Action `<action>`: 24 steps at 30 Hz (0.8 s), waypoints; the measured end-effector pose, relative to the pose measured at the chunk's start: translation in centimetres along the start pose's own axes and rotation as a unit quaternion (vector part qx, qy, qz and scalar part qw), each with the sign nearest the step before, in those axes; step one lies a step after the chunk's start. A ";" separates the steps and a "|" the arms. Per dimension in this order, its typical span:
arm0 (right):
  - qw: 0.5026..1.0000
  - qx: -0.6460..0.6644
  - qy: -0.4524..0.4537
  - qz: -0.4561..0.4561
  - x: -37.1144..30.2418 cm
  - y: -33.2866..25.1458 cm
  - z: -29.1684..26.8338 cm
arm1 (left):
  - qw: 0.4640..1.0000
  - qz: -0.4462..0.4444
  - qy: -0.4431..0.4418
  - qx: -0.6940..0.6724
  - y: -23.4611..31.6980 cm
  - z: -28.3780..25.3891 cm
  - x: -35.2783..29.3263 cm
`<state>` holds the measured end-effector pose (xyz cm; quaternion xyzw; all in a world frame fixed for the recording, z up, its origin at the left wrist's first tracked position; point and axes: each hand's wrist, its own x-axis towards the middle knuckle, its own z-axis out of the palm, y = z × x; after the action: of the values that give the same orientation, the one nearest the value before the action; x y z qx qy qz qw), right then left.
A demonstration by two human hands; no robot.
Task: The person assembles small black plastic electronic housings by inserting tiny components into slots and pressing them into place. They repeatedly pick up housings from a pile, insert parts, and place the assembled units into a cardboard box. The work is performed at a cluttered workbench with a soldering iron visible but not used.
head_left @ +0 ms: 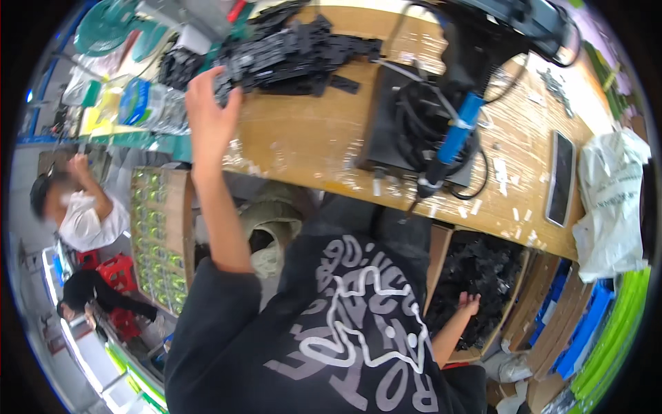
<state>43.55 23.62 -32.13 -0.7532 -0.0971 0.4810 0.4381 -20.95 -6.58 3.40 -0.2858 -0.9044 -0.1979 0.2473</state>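
My left hand is raised over the left part of the bench, at the left end of a pile of flat black plastic pieces. Its thumb and fingers are apart, and I see nothing held between them. Low on the right, my right hand hangs over a cardboard box filled with black pieces. Its fingers look loosely spread, with no piece visible in them. One loose black piece lies just right of the pile.
A blue-handled electric screwdriver hangs over a black box with coiled cable. A phone and a white plastic bag are at the right edge. A clear bottle stands left. Two people are at the far left.
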 end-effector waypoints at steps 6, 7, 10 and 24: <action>0.979 0.023 -0.012 -0.202 -10.1 -6.9 6.6 | 0.996 -0.046 -0.075 -0.029 -2.7 0.8 -1.5; 0.961 0.026 -0.033 -0.272 -13.6 -9.2 8.5 | 0.994 -0.078 -0.067 -0.020 -2.3 0.8 -1.4; 0.865 0.047 -0.096 -0.490 -25.4 -15.9 13.6 | 0.994 -0.103 -0.029 -0.009 -1.7 1.2 -1.2; 0.541 -0.284 -0.356 -0.707 -33.8 -26.4 39.9 | 0.924 -0.142 0.271 -0.231 0.8 -4.1 -3.7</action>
<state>1.00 42.76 3.21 -0.2922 -0.8777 0.1910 0.3283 -16.39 -9.58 4.79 -0.1387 -0.7633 -0.5042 0.3793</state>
